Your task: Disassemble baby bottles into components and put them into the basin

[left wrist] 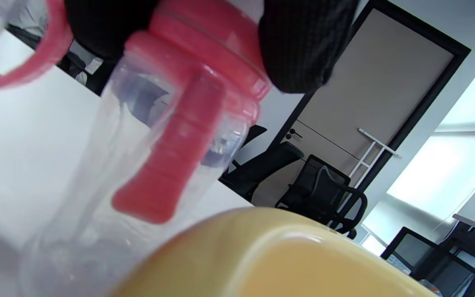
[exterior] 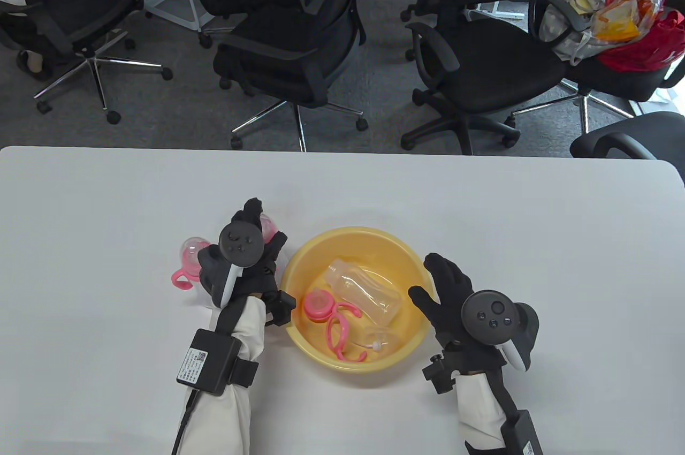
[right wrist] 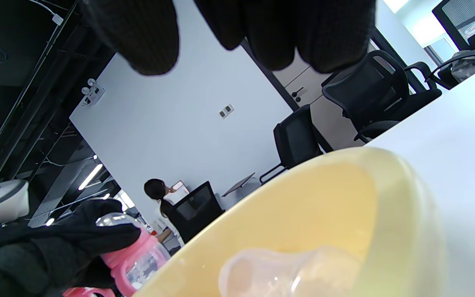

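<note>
My left hand [exterior: 265, 241] grips a baby bottle [left wrist: 146, 136] by its pink collar [left wrist: 217, 53], just left of the yellow basin [exterior: 299, 262]. The bottle has a clear body and a pink handle [left wrist: 171, 165]. A second bottle [exterior: 191, 254] with pink handles stands on the table further left. In the basin lie a clear bottle body [exterior: 366, 290], a pink collar [exterior: 319, 306], a pink handle ring [exterior: 342, 337] and a clear nipple [exterior: 382, 342]. My right hand [exterior: 436, 283] hovers open at the basin's right rim and holds nothing.
The white table [exterior: 481, 209] stretches wide on both sides of the basin. Several black office chairs [exterior: 299, 48] stand on the floor beyond the far edge. A person sits far off in the right wrist view.
</note>
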